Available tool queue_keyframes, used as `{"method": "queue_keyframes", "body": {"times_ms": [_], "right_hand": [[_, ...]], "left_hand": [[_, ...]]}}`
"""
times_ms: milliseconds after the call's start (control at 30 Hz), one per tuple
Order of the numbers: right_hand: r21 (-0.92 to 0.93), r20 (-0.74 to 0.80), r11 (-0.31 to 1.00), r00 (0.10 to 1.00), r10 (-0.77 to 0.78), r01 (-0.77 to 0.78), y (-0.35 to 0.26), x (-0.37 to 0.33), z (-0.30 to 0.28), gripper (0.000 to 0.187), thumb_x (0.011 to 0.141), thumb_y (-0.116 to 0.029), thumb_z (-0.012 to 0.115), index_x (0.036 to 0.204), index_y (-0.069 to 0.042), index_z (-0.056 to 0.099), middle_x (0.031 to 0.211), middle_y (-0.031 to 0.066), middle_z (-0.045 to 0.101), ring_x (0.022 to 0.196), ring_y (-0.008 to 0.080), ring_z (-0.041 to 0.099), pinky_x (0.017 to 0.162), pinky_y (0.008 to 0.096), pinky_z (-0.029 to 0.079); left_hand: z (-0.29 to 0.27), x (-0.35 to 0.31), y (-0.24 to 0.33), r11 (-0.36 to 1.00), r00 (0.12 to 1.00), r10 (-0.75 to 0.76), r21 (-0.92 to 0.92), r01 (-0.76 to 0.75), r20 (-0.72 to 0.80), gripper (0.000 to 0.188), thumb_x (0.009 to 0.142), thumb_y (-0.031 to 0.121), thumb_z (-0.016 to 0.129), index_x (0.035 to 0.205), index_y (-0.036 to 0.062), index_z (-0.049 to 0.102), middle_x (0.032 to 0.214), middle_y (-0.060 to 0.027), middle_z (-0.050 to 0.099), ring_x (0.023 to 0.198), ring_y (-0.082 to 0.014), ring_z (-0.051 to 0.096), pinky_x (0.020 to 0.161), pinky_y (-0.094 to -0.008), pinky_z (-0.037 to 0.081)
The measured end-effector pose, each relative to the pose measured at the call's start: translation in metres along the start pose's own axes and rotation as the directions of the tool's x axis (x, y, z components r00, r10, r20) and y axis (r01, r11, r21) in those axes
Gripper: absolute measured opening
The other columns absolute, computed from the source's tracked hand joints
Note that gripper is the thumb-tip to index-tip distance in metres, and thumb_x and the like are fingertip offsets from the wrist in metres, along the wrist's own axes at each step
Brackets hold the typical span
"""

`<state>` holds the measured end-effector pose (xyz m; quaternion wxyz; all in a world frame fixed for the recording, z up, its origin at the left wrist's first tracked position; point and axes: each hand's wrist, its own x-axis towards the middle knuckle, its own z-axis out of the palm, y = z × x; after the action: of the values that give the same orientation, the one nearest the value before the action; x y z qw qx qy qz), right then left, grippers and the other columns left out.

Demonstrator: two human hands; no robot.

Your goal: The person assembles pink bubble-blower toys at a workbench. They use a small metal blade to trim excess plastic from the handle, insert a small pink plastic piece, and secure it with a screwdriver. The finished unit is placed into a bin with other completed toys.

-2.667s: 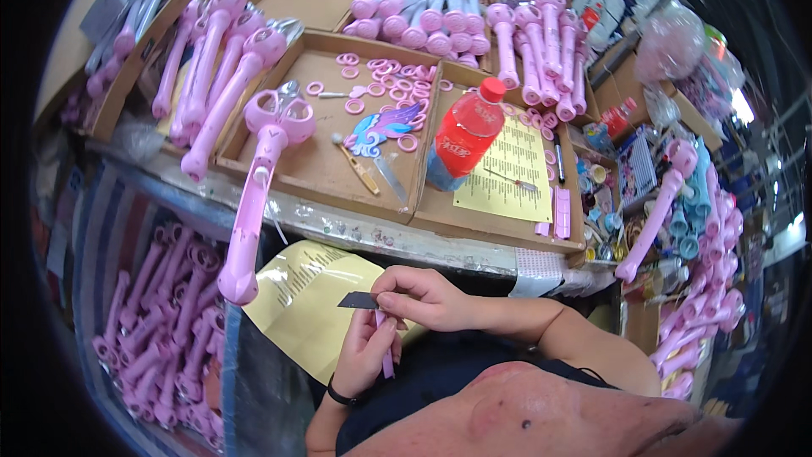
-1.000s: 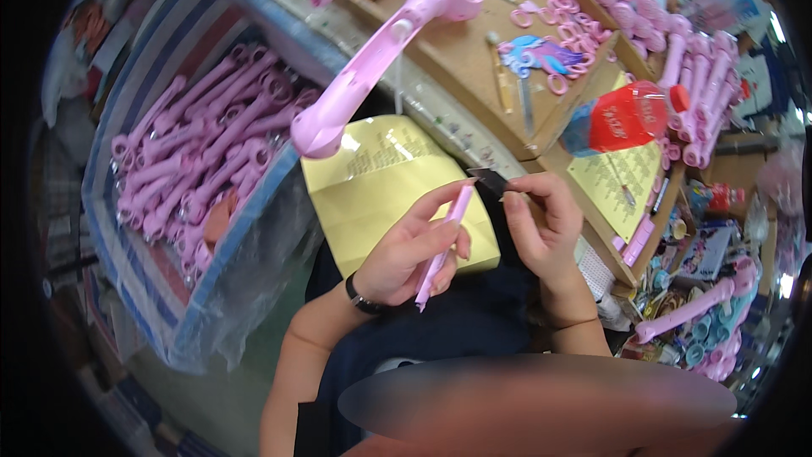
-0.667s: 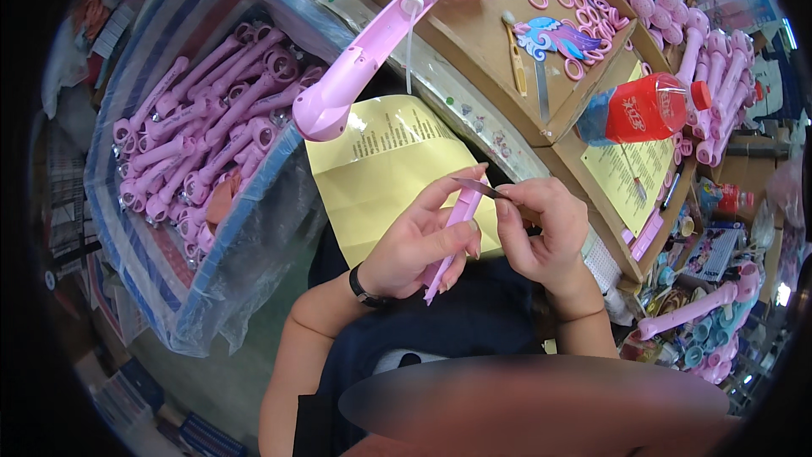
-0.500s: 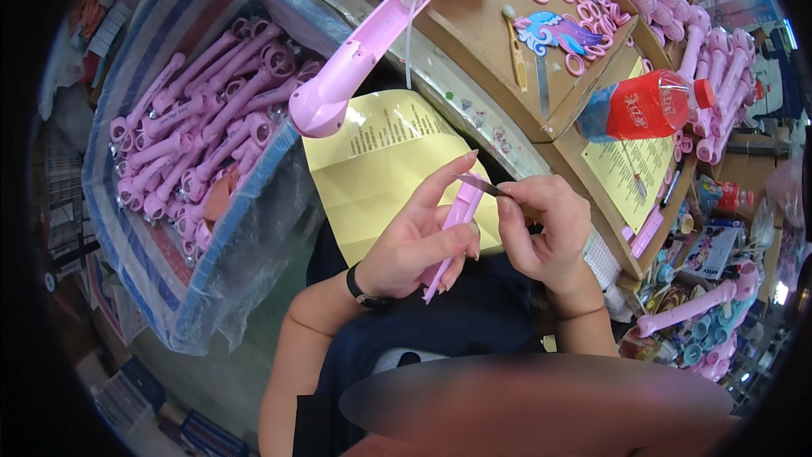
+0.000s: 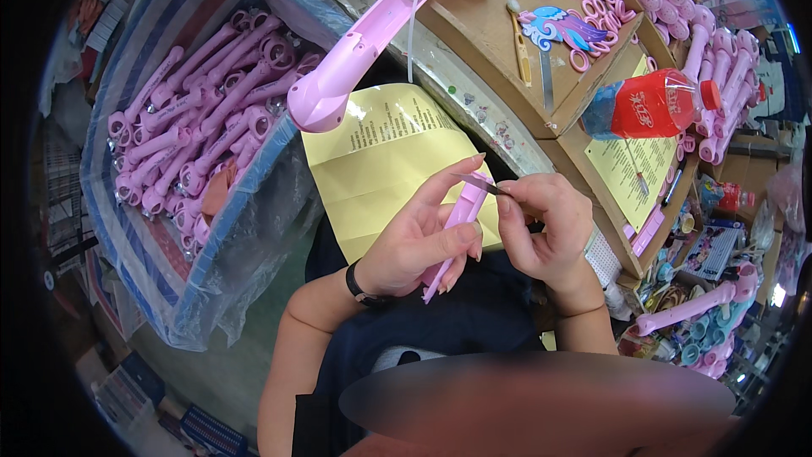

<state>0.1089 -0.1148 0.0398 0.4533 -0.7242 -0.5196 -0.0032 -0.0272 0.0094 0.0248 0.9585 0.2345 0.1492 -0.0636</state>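
Observation:
A narrow pink plastic part (image 5: 462,211) lies tilted in my left hand (image 5: 425,241), gripped between the thumb and curled fingers. My left index finger stretches up beside its far end. My right hand (image 5: 550,224) pinches a thin, dark, flat blade (image 5: 484,185) between thumb and fingertips. The blade crosses the part's upper end and seems to touch it. Its rear end is hidden in my right fingers. Behind both hands, a creased yellow sheet (image 5: 338,167) with printed lines hangs from the bench edge toward my lap.
A long pink plastic housing (image 5: 355,49) with a white cable leans over the bench edge. At left, a lined bin (image 5: 190,275) holds many similar housings. A cardboard tray (image 5: 474,30) carries pink rings, a brush (image 5: 518,51) and a winged decoration (image 5: 562,28). A red-labelled bottle (image 5: 651,104) lies nearby.
The surroundings have shifted slightly in the view. Both hands keep nearly the same pose, with the blade still at the pink part's upper end.

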Motion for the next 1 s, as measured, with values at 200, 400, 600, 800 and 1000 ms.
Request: {"method": "queue_keyframes", "body": {"times_ms": [200, 400, 600, 800, 1000], "right_hand": [[-0.003, 0.013, 1.0, 1.0, -0.003, 0.003, -0.001, 0.001, 0.0, 0.021, 0.067, 0.0, 0.072, 0.085, -0.003, 0.062, 0.07, 0.0081, 0.063, 0.055, 0.0204, 0.06, 0.046, 0.0279, 0.045], [0.001, 0.064, 1.0, 0.998, -0.013, 0.013, 0.0, 0.002, -0.004, 0.019, 0.068, 0.0, 0.071, 0.085, -0.004, 0.062, 0.069, 0.0077, 0.062, 0.055, 0.0204, 0.06, 0.046, 0.0278, 0.044], [0.132, 0.139, 0.985, 0.986, 0.095, -0.114, 0.0, 0.002, -0.008, 0.015, 0.071, -0.001, 0.07, 0.084, -0.005, 0.063, 0.064, 0.0061, 0.058, 0.048, 0.0168, 0.055, 0.042, 0.0265, 0.039], [0.24, 0.193, 0.946, 0.966, 0.172, -0.216, 0.001, 0.001, -0.01, 0.008, 0.077, -0.003, 0.068, 0.083, -0.003, 0.063, 0.064, 0.0051, 0.059, 0.046, 0.0124, 0.053, 0.042, 0.0245, 0.037], [0.329, 0.263, 0.864, 0.916, 0.304, -0.381, -0.003, 0.003, -0.012, 0.007, 0.081, -0.005, 0.065, 0.086, -0.001, 0.063, 0.074, 0.0067, 0.064, 0.056, 0.0115, 0.058, 0.05, 0.0232, 0.042]], "left_hand": [[-0.002, 0.0, -0.002, 1.0, 1.0, -0.003, -0.004, 0.003, 0.006, 0.071, 0.091, 0.014, 0.057, 0.147, 0.0192, 0.014, 0.082, -0.009, 0.056, 0.049, -0.0095, 0.052, 0.046, -0.0204, 0.044], [-0.003, 0.0, -0.002, 0.998, 1.0, -0.002, 0.059, 0.002, -0.002, 0.071, 0.092, 0.014, 0.054, 0.148, 0.0143, 0.01, 0.082, -0.0124, 0.057, 0.046, -0.0119, 0.053, 0.04, -0.0207, 0.043], [0.0, -0.006, -0.001, 0.993, 1.0, -0.01, 0.116, 0.012, -0.021, 0.072, 0.091, 0.013, 0.054, 0.148, 0.0143, 0.01, 0.083, -0.013, 0.058, 0.046, -0.0118, 0.053, 0.041, -0.0205, 0.043], [-0.002, -0.007, 0.001, 0.991, 0.997, -0.077, 0.106, 0.078, -0.012, 0.067, 0.091, 0.016, 0.056, 0.146, 0.0113, 0.017, 0.083, -0.0085, 0.057, 0.049, -0.0097, 0.052, 0.044, -0.0202, 0.042], [-0.001, -0.006, 0.001, 0.985, 0.997, -0.071, 0.154, 0.073, -0.018, 0.07, 0.09, 0.023, 0.058, 0.145, 0.0049, 0.018, 0.082, -0.0105, 0.057, 0.048, -0.0105, 0.053, 0.041, -0.019, 0.041]]}}
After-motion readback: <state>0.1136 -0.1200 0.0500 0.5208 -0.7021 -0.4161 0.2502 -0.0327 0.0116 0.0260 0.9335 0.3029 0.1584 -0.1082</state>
